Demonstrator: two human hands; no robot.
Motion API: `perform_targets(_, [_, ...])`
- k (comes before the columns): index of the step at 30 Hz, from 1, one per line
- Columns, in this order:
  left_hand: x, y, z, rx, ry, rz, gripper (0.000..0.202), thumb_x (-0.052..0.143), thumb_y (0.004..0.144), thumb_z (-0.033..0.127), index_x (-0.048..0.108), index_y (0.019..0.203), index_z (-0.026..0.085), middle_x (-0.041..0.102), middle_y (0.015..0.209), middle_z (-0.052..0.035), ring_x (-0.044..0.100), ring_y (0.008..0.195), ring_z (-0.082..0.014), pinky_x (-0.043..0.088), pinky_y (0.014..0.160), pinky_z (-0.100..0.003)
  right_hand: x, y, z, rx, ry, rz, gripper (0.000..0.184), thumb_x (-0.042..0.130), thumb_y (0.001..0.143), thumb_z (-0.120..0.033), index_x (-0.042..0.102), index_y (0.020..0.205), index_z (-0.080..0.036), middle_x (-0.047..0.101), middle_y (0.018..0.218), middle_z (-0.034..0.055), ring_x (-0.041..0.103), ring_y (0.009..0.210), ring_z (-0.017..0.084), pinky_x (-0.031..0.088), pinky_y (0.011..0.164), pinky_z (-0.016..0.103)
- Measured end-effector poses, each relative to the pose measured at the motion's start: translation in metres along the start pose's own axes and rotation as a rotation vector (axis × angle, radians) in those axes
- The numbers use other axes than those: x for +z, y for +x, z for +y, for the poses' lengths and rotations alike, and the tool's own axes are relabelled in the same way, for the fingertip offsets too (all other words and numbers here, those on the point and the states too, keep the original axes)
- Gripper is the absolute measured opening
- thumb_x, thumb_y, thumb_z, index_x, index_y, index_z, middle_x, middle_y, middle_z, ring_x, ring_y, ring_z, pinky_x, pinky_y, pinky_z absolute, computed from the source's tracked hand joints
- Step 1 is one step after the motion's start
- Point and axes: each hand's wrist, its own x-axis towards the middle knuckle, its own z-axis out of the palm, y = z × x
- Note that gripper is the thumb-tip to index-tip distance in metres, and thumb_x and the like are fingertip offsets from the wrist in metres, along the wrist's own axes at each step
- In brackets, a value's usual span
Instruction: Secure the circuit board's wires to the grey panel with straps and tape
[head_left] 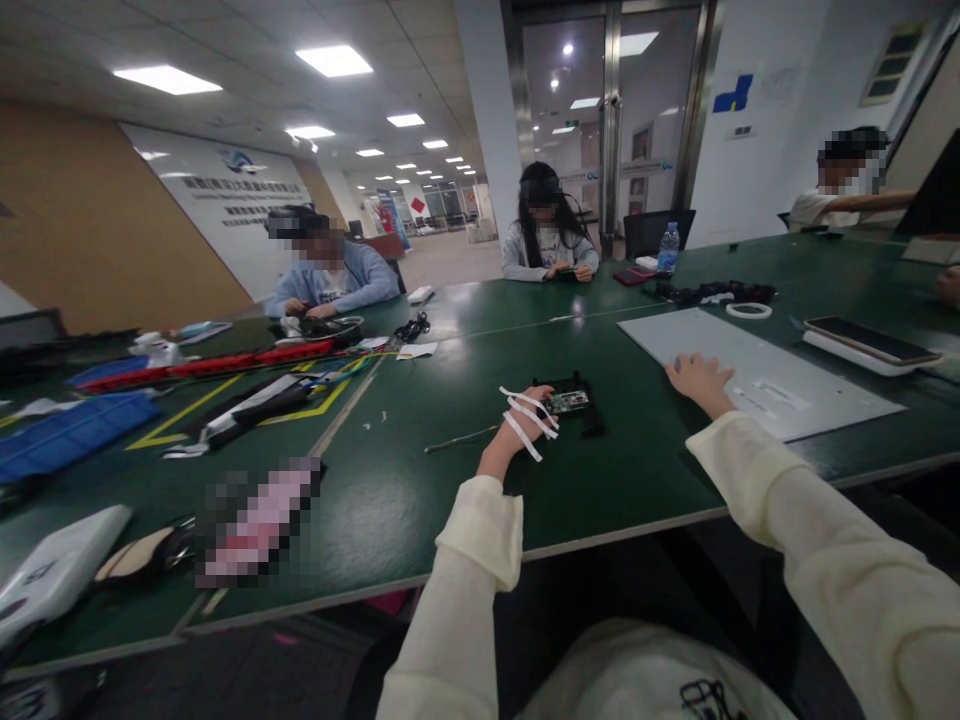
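Note:
My left hand (526, 418) is at the left edge of a black frame with a circuit board (570, 402), its fingers closed on that edge and partly hidden. Thin white strips (523, 440) lie across the back of this hand. To the right, my right hand (701, 380) is over the left part of a flat light-grey panel (817, 400), its fingers apart. I see nothing clearly held in it. Beside my left wrist a thin stick-like piece (459, 439) lies on the green table (390, 480).
Right of the panel lies a phone on a white box (870, 345); behind it is a white tape roll (748, 311). A blue tray (82, 430), a black-and-white bundle (251, 412) and a pouch (262, 520) lie left. Other people sit across the table, near a water bottle (667, 248).

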Motion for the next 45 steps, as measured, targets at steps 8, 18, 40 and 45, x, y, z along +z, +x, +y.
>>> perform_targets(8, [-0.003, 0.000, 0.002, 0.043, 0.088, -0.015, 0.046, 0.070, 0.074, 0.026, 0.060, 0.117, 0.012, 0.059, 0.116, -0.0134, 0.058, 0.105, -0.0231, 0.047, 0.097, -0.040, -0.002, 0.002, 0.001, -0.068, -0.034, -0.050, 0.061, 0.024, 0.090, -0.061, 0.051, 0.130, -0.024, 0.041, 0.139, 0.0147, 0.033, 0.126, 0.045, 0.020, 0.095, 0.071])
perform_targets(18, [-0.007, 0.001, 0.013, -0.016, 0.168, -0.015, 0.043, 0.071, 0.071, 0.033, 0.064, 0.109, 0.014, 0.058, 0.112, -0.0127, 0.061, 0.094, -0.0224, 0.051, 0.088, -0.038, -0.007, -0.014, -0.014, -0.131, -0.014, -0.054, 0.068, 0.021, 0.088, -0.067, 0.049, 0.133, -0.024, 0.039, 0.141, 0.0153, 0.032, 0.127, 0.044, 0.021, 0.096, 0.071])
perform_targets(40, [-0.006, 0.003, 0.010, 0.053, 0.333, -0.006, 0.044, 0.068, 0.074, 0.050, 0.067, 0.103, 0.017, 0.066, 0.103, -0.0106, 0.061, 0.097, -0.0240, 0.046, 0.092, -0.040, -0.021, -0.080, -0.071, -0.504, -0.023, -0.128, 0.068, 0.020, 0.091, -0.065, 0.036, 0.144, -0.027, 0.029, 0.152, 0.0092, 0.027, 0.133, 0.040, 0.023, 0.103, 0.064])
perform_targets(45, [-0.021, 0.004, 0.007, 0.043, 0.285, 0.068, 0.044, 0.065, 0.077, 0.051, 0.068, 0.103, 0.016, 0.068, 0.098, -0.0101, 0.063, 0.093, -0.0230, 0.048, 0.088, -0.038, -0.025, -0.090, -0.074, -0.554, -0.022, -0.148, 0.070, 0.021, 0.090, -0.067, 0.035, 0.146, -0.027, 0.028, 0.153, 0.0086, 0.026, 0.135, 0.041, 0.023, 0.103, 0.063])
